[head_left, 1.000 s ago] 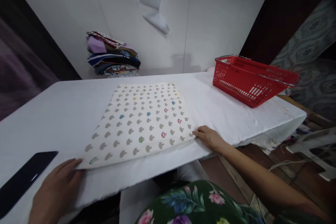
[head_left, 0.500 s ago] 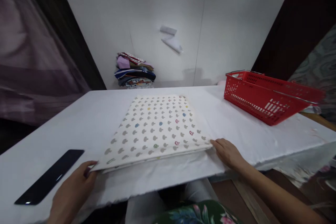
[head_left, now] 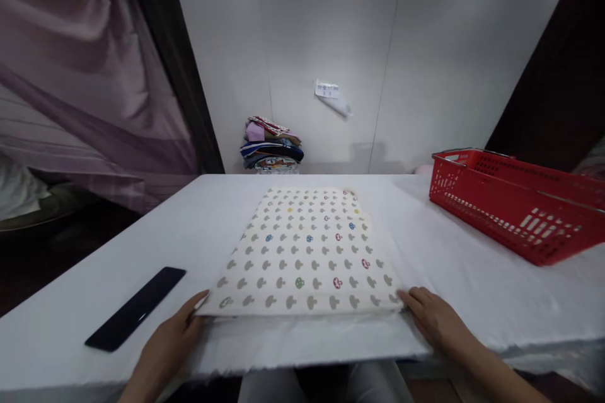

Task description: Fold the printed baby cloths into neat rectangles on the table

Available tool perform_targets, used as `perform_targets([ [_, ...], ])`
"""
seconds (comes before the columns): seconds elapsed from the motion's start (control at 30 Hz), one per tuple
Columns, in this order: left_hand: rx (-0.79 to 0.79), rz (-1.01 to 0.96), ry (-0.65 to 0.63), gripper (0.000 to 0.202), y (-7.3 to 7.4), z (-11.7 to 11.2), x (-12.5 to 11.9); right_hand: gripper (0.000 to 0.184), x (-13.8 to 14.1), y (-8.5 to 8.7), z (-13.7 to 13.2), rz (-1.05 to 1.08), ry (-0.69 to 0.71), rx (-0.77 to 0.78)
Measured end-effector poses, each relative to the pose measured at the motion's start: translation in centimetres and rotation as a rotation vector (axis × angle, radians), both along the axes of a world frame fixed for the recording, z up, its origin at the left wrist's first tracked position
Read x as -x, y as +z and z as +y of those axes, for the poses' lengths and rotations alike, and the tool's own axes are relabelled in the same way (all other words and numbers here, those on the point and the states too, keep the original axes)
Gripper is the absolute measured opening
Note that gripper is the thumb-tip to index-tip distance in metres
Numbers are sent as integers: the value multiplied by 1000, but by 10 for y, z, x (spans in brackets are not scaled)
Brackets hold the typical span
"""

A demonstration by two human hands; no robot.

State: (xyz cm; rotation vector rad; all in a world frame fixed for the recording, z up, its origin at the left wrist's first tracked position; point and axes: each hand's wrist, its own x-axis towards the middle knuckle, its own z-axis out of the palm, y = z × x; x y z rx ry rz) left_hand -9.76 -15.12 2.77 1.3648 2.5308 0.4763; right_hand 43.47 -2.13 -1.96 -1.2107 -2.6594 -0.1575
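A cream cloth printed with grey and a few coloured mushrooms lies folded in front of me, its near edge toward my body. My left hand pinches its near left corner between thumb and fingers. At the near right corner, my right hand grips the cloth the same way. The near edge runs straight between both hands, close to the table's front edge. Left of the cloth, near my left hand, lies a flat black phone-like slab.
The table wears a white cover. A red plastic basket with metal handles stands at the right. Folded clothes are stacked behind the far edge, by a white wall with a paper label. A pinkish curtain hangs at the left.
My view has turned left, so things appear farther right. The cloth's near edge, raised and slanted before, now looks lower and more level. Both hands keep hold of its corners.
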Motion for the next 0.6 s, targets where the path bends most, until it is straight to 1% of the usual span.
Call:
perform_targets([
  [0.07,-45,-69,2,56,-1,-1,2,43,-1,1,2,-6,31,-36],
  [0.2,-178,-199,-21,53,-1,-4,1,49,-7,-3,9,18,90,-213],
  [0.27,-182,-290,-8,56,1,-6,-1,49,-10,-7,13,36,123,-271],
  [0.33,-173,-389,-3,60,1,-8,-3,45,-13,-9,14,56,181,-279],
  [0.4,-188,-448,-31,64,-1,-10,-3,41,-13,-8,14,75,228,-268],
  [0.47,-237,-415,-82,60,-3,-11,-3,39,-11,-4,13,78,230,-252],
  [0.53,-290,-299,-136,52,-6,-10,-3,37,-5,2,10,68,210,-236],
  [0.6,-302,-162,-184,44,-8,-7,-3,37,1,7,8,65,197,-230],
])
